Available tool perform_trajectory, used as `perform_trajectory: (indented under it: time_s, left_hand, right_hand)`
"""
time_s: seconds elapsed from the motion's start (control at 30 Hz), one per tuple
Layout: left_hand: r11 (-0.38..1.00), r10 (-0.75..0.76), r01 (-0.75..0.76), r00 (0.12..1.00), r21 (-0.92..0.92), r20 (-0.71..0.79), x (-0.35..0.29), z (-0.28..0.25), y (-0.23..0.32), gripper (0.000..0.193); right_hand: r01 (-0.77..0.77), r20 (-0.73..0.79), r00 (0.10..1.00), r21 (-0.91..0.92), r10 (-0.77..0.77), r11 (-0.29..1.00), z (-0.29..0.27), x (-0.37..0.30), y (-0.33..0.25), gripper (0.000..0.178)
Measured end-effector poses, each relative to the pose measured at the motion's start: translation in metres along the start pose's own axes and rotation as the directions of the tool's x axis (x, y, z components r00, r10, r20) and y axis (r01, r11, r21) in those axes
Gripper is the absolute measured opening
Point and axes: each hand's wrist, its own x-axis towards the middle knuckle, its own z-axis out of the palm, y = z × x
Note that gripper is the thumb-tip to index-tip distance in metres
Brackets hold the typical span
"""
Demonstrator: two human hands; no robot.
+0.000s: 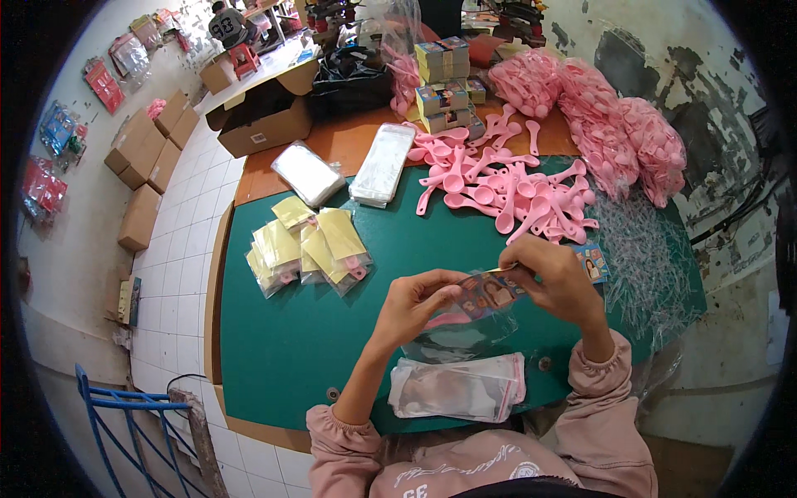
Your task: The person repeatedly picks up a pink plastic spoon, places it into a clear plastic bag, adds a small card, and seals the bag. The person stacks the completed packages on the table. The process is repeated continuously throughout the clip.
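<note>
Over the green table, my left hand pinches a clear plastic bag by its upper left side. Inside the bag lies something pink that looks like a spoon, partly hidden by my fingers. A printed picture card is at the bag's mouth; my right hand has its fingers closed on the card's upper right corner. How far the card sits in the bag I cannot tell. Just below, nearer my body, is a stack of flat clear bags. Another printed card shows beside my right hand.
Loose pink spoons are heaped beyond my hands. Filled packets with yellow card backs lie at left, below two stacks of clear bags. Banded card stacks, bagged spoons and an open carton stand farther back. Plastic strips cover the right side.
</note>
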Motion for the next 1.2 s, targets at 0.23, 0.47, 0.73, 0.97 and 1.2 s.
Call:
perform_trajectory:
  time_s: [0.23,0.47,0.73,0.97,1.2]
  left_hand:
    - [0.982,0.09,-0.093,0.996,0.166,0.025,0.001,0.006,0.001,0.035]
    - [0.786,0.027,0.079,0.986,0.613,-0.162,-0.002,0.01,0.008,0.052]
    - [0.992,-0.122,0.118,0.98,0.033,0.158,-0.009,-0.062,-0.013,0.047]
    - [0.977,-0.212,0.213,0.966,0.007,0.151,-0.01,-0.053,-0.011,0.049]
    - [0.976,-0.127,0.171,0.952,0.139,-0.278,-0.012,-0.024,-0.039,0.041]
  right_hand:
    - [-0.044,0.139,0.99,0.132,0.025,0.99,0.022,0.005,0.003,0.019]
    - [-0.337,0.491,0.846,0.187,0.209,0.923,0.034,0.003,0.027,0.017]
    - [-0.497,0.337,0.864,0.463,0.373,0.734,0.043,-0.008,0.058,0.022]
    - [-0.611,0.395,0.791,0.554,0.468,0.565,0.052,-0.011,0.055,0.021]
    - [-0.43,-0.116,0.875,0.259,0.47,0.865,0.056,0.001,0.033,0.02]
